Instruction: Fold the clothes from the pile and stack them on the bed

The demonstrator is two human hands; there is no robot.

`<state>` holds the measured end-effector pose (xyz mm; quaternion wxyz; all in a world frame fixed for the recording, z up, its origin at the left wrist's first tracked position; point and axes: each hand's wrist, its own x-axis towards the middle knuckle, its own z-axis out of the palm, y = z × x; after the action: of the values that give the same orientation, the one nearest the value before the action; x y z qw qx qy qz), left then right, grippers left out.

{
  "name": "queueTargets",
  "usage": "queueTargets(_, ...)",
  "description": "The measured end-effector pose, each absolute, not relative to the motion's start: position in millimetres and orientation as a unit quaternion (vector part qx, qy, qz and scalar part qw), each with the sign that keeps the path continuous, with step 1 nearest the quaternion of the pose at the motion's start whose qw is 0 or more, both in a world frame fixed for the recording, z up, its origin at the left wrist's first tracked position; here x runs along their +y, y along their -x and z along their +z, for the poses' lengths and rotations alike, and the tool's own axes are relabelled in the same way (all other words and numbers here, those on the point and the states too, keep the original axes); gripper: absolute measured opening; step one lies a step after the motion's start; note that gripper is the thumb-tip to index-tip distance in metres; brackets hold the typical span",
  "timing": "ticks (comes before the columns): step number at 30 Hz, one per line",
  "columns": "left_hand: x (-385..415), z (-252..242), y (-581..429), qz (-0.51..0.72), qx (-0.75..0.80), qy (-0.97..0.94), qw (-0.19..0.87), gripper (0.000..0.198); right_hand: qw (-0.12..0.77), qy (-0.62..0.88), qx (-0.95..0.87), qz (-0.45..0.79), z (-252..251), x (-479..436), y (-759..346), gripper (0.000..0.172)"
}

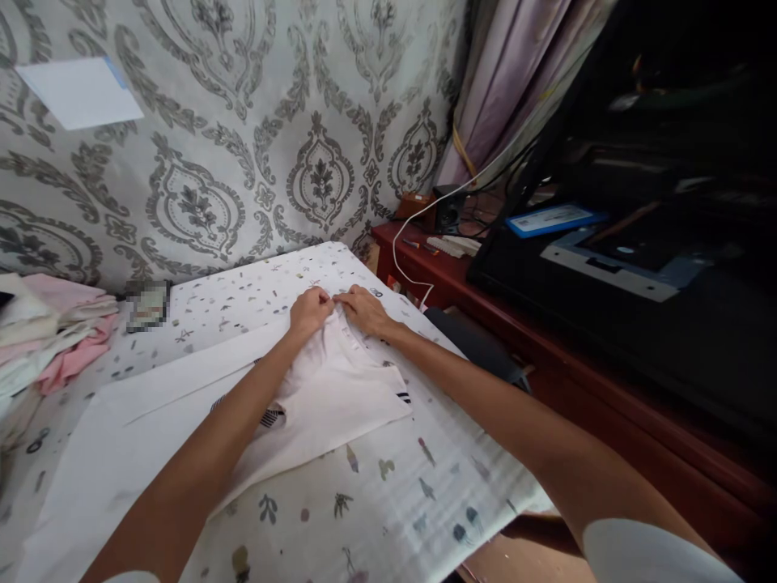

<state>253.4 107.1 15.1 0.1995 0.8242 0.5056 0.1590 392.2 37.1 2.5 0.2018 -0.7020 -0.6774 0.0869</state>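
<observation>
On the patterned cloth-covered table (376,502), left hand (309,312) and right hand (364,310) both pinch the white folded garment's (340,397) far edge; pink clothes pile (54,332) lies well apart.

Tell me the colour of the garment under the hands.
White garment with black-striped trim; the head view shows it.

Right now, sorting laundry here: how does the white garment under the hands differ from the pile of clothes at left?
The white garment lies flat, single; the pile of clothes is stacked layers. The garment is white with striped trim; the pile is pink and cream. The left hand and right hand pinch the garment; nothing touches the pile. Both sit on the printed cover.
</observation>
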Motion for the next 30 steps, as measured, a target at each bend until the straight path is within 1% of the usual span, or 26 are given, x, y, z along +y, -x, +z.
queueTargets(4,101.9,9.9,-252.0,0.179,0.495,-0.829,0.190,0.014,0.203,0.735,-0.638,0.109,1.2,49.5,-394.0,0.039)
queueTargets(7,100.1,6.6,-250.8,0.186,0.462,-0.850,0.170,0.020,0.228,0.744,-0.615,0.126,-1.7,56.3,-398.4,0.037)
queueTargets(12,96.7,1.5,-249.6,0.181,0.404,-0.887,0.129,0.035,0.278,0.736,-0.600,0.144,-6.1,58.9,-406.0,0.030)
queueTargets(16,93.3,0.7,-249.9,0.167,0.379,-0.903,0.113,0.037,0.303,0.734,-0.589,0.148,-2.7,60.2,-408.6,0.026)
queueTargets(18,95.7,3.7,-249.6,0.156,0.375,-0.907,0.115,0.039,0.322,0.737,-0.575,0.152,1.9,58.0,-410.8,0.028)
queueTargets(22,104.4,18.8,-242.0,0.139,0.377,-0.900,0.170,0.046,0.363,0.748,-0.529,0.169,11.2,26.4,-419.7,0.036)
queueTargets(24,101.2,27.4,-233.1,0.168,0.368,-0.895,0.186,0.045,0.409,0.723,-0.521,0.197,13.6,-7.3,-424.0,0.032)
queueTargets(26,87.5,34.3,-221.6,0.200,0.327,-0.900,0.207,0.036,0.452,0.677,-0.526,0.246,15.3,-48.4,-425.7,0.025)
queueTargets(28,64.4,39.5,-209.1,0.180,0.262,-0.914,0.252,0.025,0.456,0.641,-0.535,0.308,17.2,-89.3,-423.6,0.023)
queueTargets(30,38.3,42.4,-197.6,0.121,0.200,-0.931,0.280,0.023,0.429,0.628,-0.540,0.361,18.4,-123.2,-418.7,0.028)
